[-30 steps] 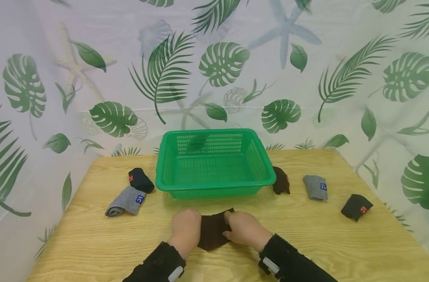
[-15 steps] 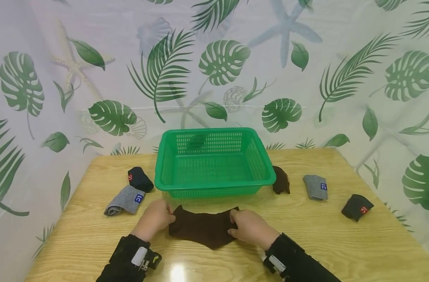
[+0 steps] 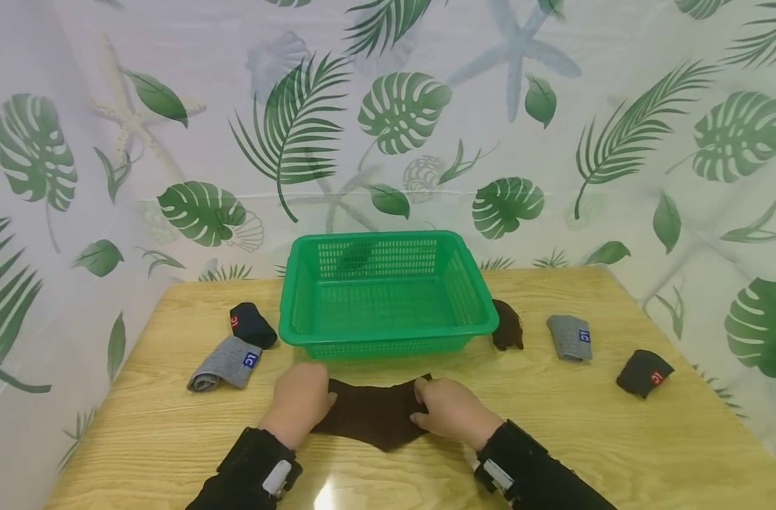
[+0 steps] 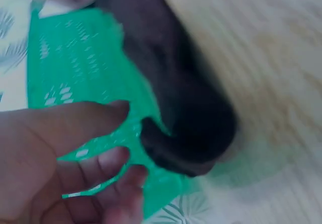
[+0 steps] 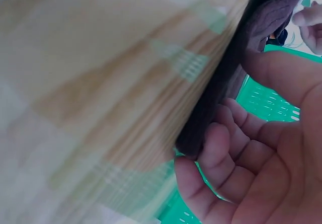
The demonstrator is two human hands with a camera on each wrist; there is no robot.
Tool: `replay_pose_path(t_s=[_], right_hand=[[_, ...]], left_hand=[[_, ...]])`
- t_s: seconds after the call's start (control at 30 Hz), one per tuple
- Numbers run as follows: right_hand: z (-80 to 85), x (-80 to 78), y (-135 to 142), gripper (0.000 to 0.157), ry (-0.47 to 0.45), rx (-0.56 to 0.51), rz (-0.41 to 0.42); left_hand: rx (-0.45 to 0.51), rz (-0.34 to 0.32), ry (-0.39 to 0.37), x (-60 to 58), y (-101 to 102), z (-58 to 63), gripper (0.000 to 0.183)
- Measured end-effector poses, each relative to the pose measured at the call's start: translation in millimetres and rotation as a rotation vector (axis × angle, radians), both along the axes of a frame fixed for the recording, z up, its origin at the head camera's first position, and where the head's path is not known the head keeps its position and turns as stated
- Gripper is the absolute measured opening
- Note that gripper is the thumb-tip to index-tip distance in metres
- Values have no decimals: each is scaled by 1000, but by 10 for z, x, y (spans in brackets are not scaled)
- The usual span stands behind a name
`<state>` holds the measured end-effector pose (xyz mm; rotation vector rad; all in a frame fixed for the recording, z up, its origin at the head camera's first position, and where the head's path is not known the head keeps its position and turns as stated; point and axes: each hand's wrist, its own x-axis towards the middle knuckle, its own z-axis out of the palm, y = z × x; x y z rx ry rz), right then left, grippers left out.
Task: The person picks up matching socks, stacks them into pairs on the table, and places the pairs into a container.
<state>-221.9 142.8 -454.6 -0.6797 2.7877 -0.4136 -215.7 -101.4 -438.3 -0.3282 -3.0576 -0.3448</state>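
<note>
A dark brown sock (image 3: 375,411) lies stretched sideways in front of the green basket (image 3: 388,331). My right hand (image 3: 454,412) pinches its right end between thumb and fingers, as the right wrist view also shows. My left hand (image 3: 301,400) overlaps the sock's left end in the head view. In the left wrist view, the thumb and fingers of the left hand (image 4: 75,158) are parted, with a gap between them and the curled end of the sock (image 4: 176,83).
Left of the basket lie a folded navy sock (image 3: 254,326) and a folded grey sock (image 3: 225,365). On the right are a brown sock (image 3: 507,326) beside the basket, another grey one (image 3: 570,338) and a dark one (image 3: 644,373). A leaf-print curtain (image 3: 388,163) hangs behind the wooden table (image 3: 521,453).
My left hand moved left to the sock's far end, exposing more of the sock, then came back a little to the right over it. My right hand kept its grip and barely moved.
</note>
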Motion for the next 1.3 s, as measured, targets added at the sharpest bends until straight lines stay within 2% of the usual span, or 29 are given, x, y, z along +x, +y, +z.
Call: replay_pose_path(t_s=[0.13, 0.23, 0.33, 0.47, 0.57, 0.7, 0.87, 1.1, 1.2, 1.3], right_hand=[[11, -2, -19, 26, 5, -3, 3], [8, -6, -21, 25, 8, -2, 8], [4, -17, -3, 26, 6, -7, 16], [10, -41, 79, 27, -18, -17, 0], [18, -51, 169, 28, -38, -12, -39], [17, -49, 252, 28, -44, -16, -53], [23, -44, 270, 28, -34, -27, -41], [27, -47, 284, 28, -32, -29, -42], [42, -53, 308, 25, -37, -36, -29], [70, -72, 377, 20, -2, -44, -18]], left_hand=[[-81, 28, -31, -1, 72, -49, 15], [-104, 37, -52, -18, 81, -76, 8], [-67, 38, -54, -34, 55, -41, 7], [24, 48, -53, -55, -57, 58, 20], [47, 68, -66, -66, -175, 96, 30], [26, 89, -117, -73, -311, 34, 32], [25, 97, -218, -88, -351, -83, 26], [21, 92, -244, -104, -335, -97, 22], [40, 99, -249, -87, -340, -89, 33], [81, 104, -247, -40, -375, -57, 46]])
